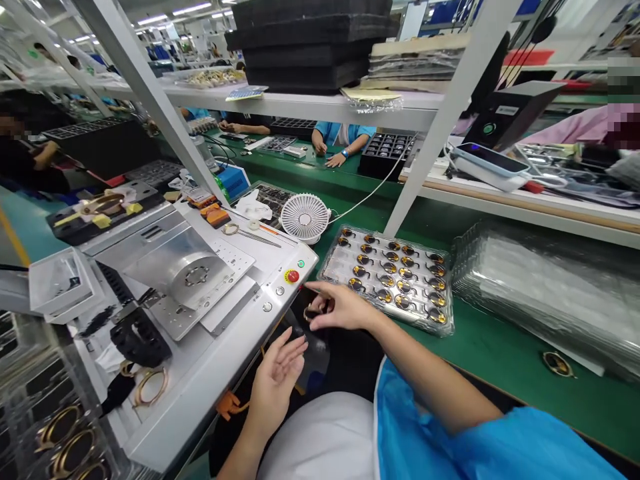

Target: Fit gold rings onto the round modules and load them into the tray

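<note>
My right hand (pixel 345 305) is closed with thumb and fingers round a small dark round part with a gold edge (pixel 314 312), beside the machine's front edge. My left hand (pixel 278 373) is held below it, fingers extended and slightly curled, holding nothing. A clear tray (pixel 330 270) of several round black-and-gold parts with short dark tails lies just beyond my right hand. To the left is the white machine (pixel 240 360) with a metal fixture plate (pixel 180 280) and a red button (pixel 291 276).
A white fan (pixel 305 217) stands behind the machine. Stacked clear trays (pixel 540 300) and one loose round part (pixel 558 364) lie on the green bench at right. Gold rings (pixel 151 388) rest at left. A slanted shelf post (pixel 425 153) rises behind the tray. Co-workers sit opposite.
</note>
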`<state>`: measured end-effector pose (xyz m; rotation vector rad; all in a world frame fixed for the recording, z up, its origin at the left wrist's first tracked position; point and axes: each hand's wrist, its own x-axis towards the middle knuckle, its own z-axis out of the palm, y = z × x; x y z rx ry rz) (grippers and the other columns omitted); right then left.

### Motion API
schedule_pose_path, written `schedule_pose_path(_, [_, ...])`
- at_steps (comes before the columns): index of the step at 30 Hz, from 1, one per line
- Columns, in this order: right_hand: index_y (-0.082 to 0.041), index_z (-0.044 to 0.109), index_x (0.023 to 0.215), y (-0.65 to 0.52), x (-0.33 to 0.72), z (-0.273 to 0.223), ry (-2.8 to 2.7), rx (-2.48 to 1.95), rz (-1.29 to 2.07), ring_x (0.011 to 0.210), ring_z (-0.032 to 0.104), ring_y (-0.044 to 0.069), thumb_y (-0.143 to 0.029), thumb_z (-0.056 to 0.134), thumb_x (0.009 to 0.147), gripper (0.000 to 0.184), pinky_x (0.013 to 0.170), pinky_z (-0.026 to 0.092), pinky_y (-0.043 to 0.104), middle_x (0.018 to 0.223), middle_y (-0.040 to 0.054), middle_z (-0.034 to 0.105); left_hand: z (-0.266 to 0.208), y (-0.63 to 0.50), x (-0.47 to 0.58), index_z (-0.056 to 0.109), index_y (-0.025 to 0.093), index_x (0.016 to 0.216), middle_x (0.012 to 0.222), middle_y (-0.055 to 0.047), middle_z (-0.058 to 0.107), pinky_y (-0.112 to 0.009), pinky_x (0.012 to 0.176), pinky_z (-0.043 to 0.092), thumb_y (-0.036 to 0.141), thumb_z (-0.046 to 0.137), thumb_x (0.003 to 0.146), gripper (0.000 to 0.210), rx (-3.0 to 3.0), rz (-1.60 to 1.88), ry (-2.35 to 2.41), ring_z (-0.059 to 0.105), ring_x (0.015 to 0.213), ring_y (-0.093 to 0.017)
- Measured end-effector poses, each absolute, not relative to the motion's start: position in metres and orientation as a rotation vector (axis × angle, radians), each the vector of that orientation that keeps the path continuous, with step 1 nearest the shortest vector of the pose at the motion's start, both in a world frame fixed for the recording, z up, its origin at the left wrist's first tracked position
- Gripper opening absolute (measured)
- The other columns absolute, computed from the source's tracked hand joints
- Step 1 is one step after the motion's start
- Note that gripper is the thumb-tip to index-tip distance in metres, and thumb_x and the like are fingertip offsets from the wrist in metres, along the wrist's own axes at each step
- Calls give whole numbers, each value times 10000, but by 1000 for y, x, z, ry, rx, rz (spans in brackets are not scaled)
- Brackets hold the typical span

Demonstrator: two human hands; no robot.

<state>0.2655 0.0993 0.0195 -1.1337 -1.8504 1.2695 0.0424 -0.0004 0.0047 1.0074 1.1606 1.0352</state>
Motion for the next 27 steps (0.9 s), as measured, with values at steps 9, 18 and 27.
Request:
schedule_pose_path(9, [-234, 644, 1318, 26, 232, -13, -1623, -862, 1207, 916, 705, 240, -576, 981, 558, 899, 824, 576, 371, 1012, 72, 774, -1, -10, 56, 780, 242, 1122, 1034, -107, 804, -449, 961, 597, 392, 975, 615, 563, 631, 1134, 936, 771, 992, -297])
schedule_pose_path(18, [-147, 719, 1102, 163, 306, 59, -2003, -1685, 438, 1039, 691, 229, -206, 652, 989, 144, 920, 535, 347, 1106, 134, 745, 1, -22, 49, 796, 266, 1148, 1154, -101, 774, -301, 795, 591, 365, 904, 723, 450, 590, 1194, 1041, 763, 921, -224])
schedule_pose_path(27, [-198, 674, 1189, 227, 314, 58, -2233, -1904, 266, 1030, 676, 212, -353, 665, 1017, 232, 880, 596, 381, 1206, 89, 673, -20, -45, 33, 797, 203, 1059, 1046, -147, 788, -475, 971, 567, 479, 938, 638, 523, 577, 1413, 1188, 773, 980, -332])
